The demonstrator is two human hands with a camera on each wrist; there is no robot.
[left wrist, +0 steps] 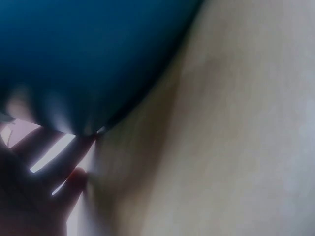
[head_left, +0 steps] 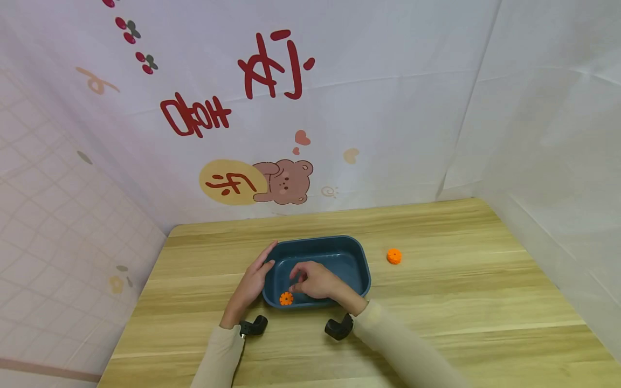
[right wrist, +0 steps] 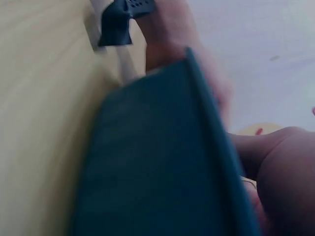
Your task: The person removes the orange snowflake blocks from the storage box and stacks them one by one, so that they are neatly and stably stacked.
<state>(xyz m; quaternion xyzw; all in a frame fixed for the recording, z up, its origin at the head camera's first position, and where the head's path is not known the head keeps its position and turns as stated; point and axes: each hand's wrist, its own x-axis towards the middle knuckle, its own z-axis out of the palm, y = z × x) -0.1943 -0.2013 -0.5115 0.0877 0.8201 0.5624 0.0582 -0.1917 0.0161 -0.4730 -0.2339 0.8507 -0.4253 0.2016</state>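
Observation:
A dark blue rectangular tub [head_left: 339, 261] stands on the wooden table. At its left end my left hand [head_left: 253, 281] holds the wall, long fingers along the outside and thumb at the rim. Those fingers [left wrist: 64, 162] show dark against the tub's outer side in the left wrist view. Over the tub's interior, my right hand [head_left: 315, 280] has bent fingers with a gap between thumb and index finger. Just below that thumb tip is an orange toothed disc [head_left: 286, 298], in the tub's near left corner. The right wrist view hides the disc behind the tub wall [right wrist: 142, 162].
A second orange toothed piece [head_left: 394, 256] lies on the table [head_left: 466, 302] to the right of the tub. Behind the table hangs a white printed cloth [head_left: 388, 97], with more pale cloth at both sides. Each wrist wears a black camera mount [head_left: 339, 327].

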